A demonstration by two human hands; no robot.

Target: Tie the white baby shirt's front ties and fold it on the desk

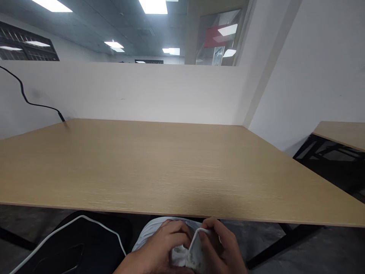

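Note:
Low at the bottom centre, below the table's front edge, my two hands are close together. My left hand is closed, its curled fingers against a crumpled white thing that looks like cloth. My right hand is closed too, thumb and fingers pinching a white cord that bends up between the hands. The lower part of the white thing is hidden by my fingers and the frame's edge, so its kind is unclear. Pale fabric shows behind my left hand.
A wooden table spans the view, with a white partition behind it. A black cable reaches its far left corner. Lower left, a white cable crosses a black object. Another table stands at right.

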